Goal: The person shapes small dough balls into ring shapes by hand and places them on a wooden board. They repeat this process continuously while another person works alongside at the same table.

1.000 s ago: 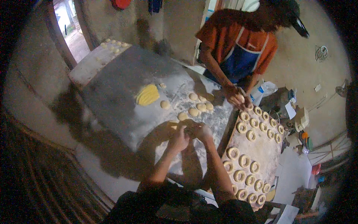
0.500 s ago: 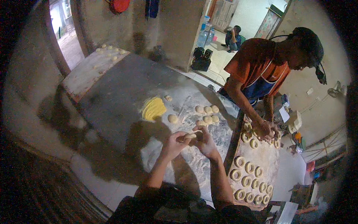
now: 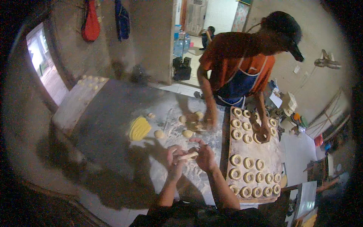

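A small strip of pale dough (image 3: 188, 155) is stretched between my two hands, above the floured table (image 3: 113, 109). My left hand (image 3: 174, 159) pinches its left end with curled fingers. At its other end my right hand (image 3: 205, 156) grips it, thumb and fingers closed round it. Just beyond my hands lie a round dough ball (image 3: 187, 133) and another dough ball (image 3: 159, 134). Left of these sits a yellow mass of filling or dough (image 3: 140, 128), with a small scrap (image 3: 151, 115) behind it.
To the right, a wooden board (image 3: 242, 149) carries many dough rings (image 3: 248, 162). Across the table a co-worker (image 3: 238, 60) in an apron has one blurred hand (image 3: 209, 123) by dough balls and another hand (image 3: 264, 132) over the rings. A second board (image 3: 77, 100) holds dough pieces far left.
The dough between my hands looks longer and thinner. The co-worker's one hand has moved from the board to the dough balls on the table. My view has turned rightward.
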